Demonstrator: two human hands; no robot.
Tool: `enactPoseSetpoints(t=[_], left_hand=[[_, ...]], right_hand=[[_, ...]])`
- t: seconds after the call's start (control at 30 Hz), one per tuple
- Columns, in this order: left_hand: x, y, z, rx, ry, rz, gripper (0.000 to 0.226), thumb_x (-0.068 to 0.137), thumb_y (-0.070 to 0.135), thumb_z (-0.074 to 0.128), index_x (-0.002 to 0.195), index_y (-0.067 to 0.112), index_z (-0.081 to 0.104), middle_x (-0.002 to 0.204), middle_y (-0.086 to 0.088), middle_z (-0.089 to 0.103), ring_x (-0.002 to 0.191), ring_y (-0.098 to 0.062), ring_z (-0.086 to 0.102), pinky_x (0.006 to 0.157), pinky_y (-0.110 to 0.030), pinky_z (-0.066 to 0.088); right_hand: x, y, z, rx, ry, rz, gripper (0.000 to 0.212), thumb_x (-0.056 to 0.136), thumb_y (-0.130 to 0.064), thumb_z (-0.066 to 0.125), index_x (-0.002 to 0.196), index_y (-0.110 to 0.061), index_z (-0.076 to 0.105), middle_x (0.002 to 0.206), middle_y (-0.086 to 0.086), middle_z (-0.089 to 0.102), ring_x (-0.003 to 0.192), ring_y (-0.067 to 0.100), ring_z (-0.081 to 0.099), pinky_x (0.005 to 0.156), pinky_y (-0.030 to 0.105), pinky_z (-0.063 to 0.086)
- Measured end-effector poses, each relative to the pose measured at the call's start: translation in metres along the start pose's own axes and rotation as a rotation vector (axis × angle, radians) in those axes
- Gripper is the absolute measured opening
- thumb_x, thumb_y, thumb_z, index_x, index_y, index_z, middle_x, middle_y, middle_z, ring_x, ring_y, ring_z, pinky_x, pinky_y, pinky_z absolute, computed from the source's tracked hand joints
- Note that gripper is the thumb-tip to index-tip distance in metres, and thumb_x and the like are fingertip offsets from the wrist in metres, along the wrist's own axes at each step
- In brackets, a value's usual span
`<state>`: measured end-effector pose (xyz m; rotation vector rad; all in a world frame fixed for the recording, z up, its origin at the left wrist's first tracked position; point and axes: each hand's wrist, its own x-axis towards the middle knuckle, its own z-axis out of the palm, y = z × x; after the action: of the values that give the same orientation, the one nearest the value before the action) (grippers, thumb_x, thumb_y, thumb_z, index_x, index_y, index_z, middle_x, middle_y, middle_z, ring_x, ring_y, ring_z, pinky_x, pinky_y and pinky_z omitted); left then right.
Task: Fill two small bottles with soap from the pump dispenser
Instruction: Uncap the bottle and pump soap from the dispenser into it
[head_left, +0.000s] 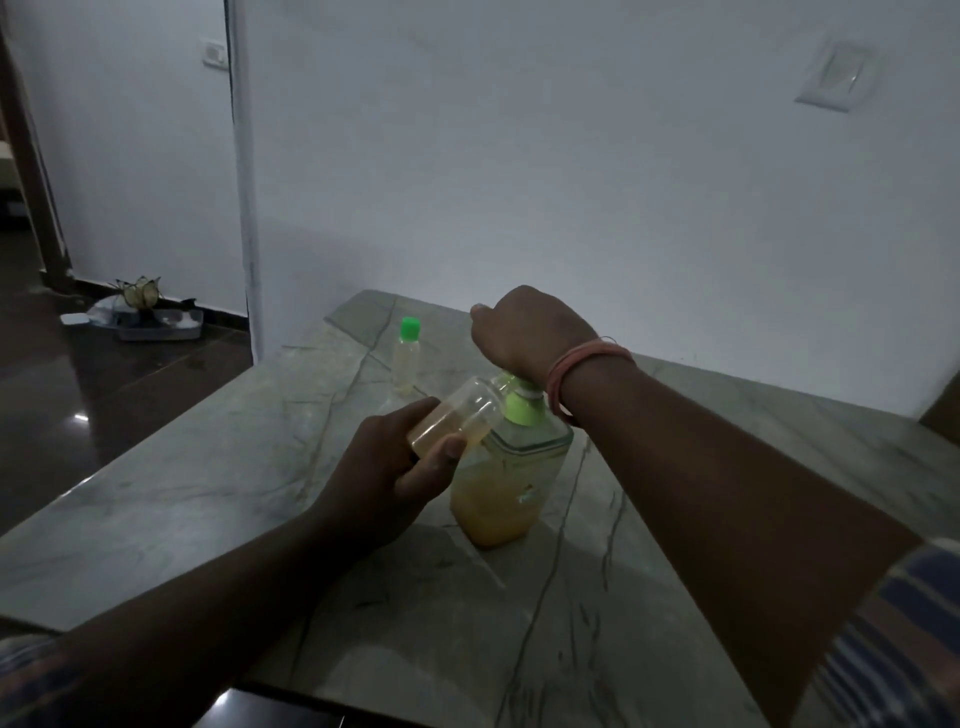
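My left grip (400, 462) pinches the open small bottle (457, 418), tilted, its mouth up against the pump dispenser (506, 467) just right of that grip. My right grip (524, 332) sits fisted on top of the pump head, directly above the dispenser's green collar (524, 405). Beyond the left grip, the capped small bottle (407, 358) stands upright on the table (208, 493).

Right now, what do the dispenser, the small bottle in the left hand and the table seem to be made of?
Dispenser: probably clear plastic, since the yellow soap shows through, with an opaque green pump collar. Small bottle: thin translucent plastic, it seems, glossy, with amber liquid visible inside. Table: apparently polished stone, perhaps marble, grey-green with dark veins and a soft sheen.
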<state>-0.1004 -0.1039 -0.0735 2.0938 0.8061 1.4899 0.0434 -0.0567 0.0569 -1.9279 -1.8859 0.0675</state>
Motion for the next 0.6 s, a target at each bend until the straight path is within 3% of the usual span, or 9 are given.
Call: enactPoseSetpoints(t=[0.13,0.27,0.37,0.5,0.6], left_hand=[[-0.001,0.001,0.001,0.025,0.018,0.003,0.058,0.088,0.073,0.042,0.085,0.018,0.062,0.068,0.0,0.062,0.051,-0.017,0.057,0.045,-0.039,0.045],[0.0,-0.003,0.001,-0.001,0.005,0.016,0.054,0.09,0.068,0.045,0.082,0.017,0.061,0.062,-0.001,0.059,0.05,-0.018,0.056,0.044,-0.04,0.043],[0.0,-0.005,0.0,-0.002,-0.001,-0.012,0.054,0.089,0.071,0.046,0.083,0.02,0.061,0.065,-0.001,0.06,0.051,-0.02,0.057,0.045,-0.044,0.046],[-0.001,-0.002,0.002,0.027,0.009,0.006,0.05,0.09,0.071,0.043,0.086,0.024,0.06,0.072,0.002,0.062,0.054,-0.018,0.059,0.045,-0.035,0.049],[0.0,0.0,0.001,0.031,0.006,0.026,0.051,0.091,0.071,0.041,0.083,0.024,0.06,0.064,0.002,0.06,0.051,-0.017,0.057,0.043,-0.031,0.046]], right_hand=[[0.003,0.0,-0.005,-0.01,0.029,-0.028,0.036,0.092,-0.043,0.041,0.073,-0.013,0.049,0.083,0.006,0.054,0.084,0.027,0.055,0.071,0.03,0.038],[0.004,0.004,0.004,0.044,0.01,0.019,0.033,0.088,-0.038,0.043,0.063,-0.017,0.045,0.069,0.002,0.051,0.075,0.026,0.053,0.059,0.027,0.032],[0.002,0.002,0.004,0.019,0.014,0.006,0.027,0.083,-0.034,0.045,0.063,-0.016,0.049,0.069,0.002,0.054,0.072,0.025,0.056,0.053,0.026,0.031],[0.003,-0.002,-0.001,-0.017,0.034,-0.018,0.031,0.089,-0.037,0.045,0.068,-0.014,0.049,0.074,0.002,0.055,0.077,0.025,0.056,0.064,0.028,0.038],[0.005,0.001,0.003,0.041,0.052,0.012,0.033,0.09,-0.039,0.043,0.074,-0.011,0.051,0.08,0.003,0.055,0.083,0.026,0.056,0.068,0.028,0.037]])
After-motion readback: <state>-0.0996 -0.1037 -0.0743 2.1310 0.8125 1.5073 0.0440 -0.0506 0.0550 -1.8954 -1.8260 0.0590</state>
